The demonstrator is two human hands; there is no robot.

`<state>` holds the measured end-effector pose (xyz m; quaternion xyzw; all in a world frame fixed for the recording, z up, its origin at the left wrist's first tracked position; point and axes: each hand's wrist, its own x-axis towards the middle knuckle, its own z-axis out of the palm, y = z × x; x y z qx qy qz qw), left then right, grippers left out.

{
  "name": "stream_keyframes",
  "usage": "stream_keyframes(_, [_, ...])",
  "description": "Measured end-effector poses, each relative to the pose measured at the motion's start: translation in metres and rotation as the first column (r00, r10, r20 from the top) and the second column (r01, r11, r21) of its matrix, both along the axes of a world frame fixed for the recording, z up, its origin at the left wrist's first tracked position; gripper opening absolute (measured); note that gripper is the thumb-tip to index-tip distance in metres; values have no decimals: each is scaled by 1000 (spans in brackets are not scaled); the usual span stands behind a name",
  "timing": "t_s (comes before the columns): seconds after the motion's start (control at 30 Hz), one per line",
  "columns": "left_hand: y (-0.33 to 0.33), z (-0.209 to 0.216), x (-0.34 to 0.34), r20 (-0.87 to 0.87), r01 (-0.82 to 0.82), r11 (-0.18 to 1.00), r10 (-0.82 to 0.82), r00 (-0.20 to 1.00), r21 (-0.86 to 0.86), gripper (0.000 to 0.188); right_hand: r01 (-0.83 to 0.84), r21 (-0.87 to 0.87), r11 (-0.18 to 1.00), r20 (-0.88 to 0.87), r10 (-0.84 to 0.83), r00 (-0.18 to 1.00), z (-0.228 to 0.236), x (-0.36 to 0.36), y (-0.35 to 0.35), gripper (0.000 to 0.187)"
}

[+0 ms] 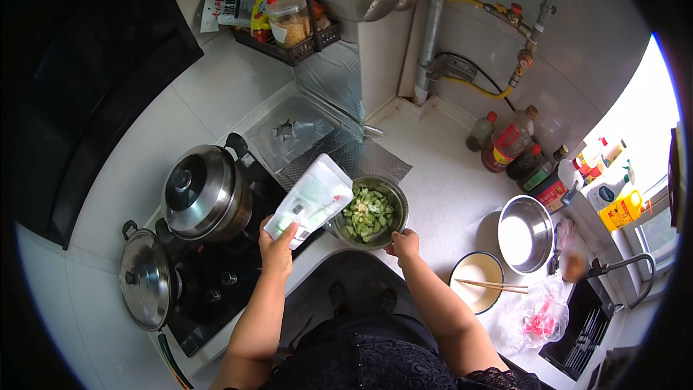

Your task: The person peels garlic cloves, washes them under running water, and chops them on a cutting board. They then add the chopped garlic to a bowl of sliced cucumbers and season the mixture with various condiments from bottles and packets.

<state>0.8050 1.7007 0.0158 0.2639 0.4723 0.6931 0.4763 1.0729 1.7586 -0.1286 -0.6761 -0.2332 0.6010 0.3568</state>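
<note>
A cook at a kitchen corner held a white packet (312, 198) in the left hand (277, 248), thumb across its face, while the right hand (404, 244) pinched the near right rim of a steel mixing bowl (402, 209). The hands were apart, one to either side of the bowl, which sat at the inner corner of the worktop (433, 166), close to its front edge. Inside lay chopped green vegetable (367, 220), topped with pale minced bits.

The step in hand appeared to be dressing the greens, with the packet tilted across the bowl's left rim; whether it was open, or touched the rim, could not be told. The next move seemed to call for a steady right-hand grip and the packet's lower end kept over the bowl.

To the left, a lidded steel pot (202, 188) and a covered pan (146, 279) occupied the black hob (249, 267), the packet hanging near its edge. A foil sheet (386, 162) lay just behind the bowl, where it could snag a shift backward. To the right stood sauce bottles (509, 144), a second steel bowl (525, 235), a dark-rimmed bowl (473, 274) bridged by chopsticks (498, 286), and a plastic bag (541, 321) beside the sink (577, 325).
</note>
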Motion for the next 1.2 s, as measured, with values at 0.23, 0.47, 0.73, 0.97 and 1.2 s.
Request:
stream_keyframes(0.23, [-2,-15,10,-156,-10,1000,7,988,-21,49,3,84,996,146,-15,989,11,13,-2,13])
stream_keyframes(0.47, [4,-18,24,-303,11,999,-22,953,-38,47,63,77,995,167,-75,983,2,26,-11,12])
stream_keyframes(0.73, [9,-24,27,-257,14,999,-25,966,-44,48,77,41,996,177,-83,981,3,27,-9,14])
stream_keyframes(0.97, [11,-28,25,-301,3,999,-14,953,-38,48,74,46,996,142,-80,987,12,27,-10,16])
stream_keyframes(1.2, [7,-30,24,-328,34,997,-53,943,-64,48,80,32,996,129,-84,988,10,27,-9,17])
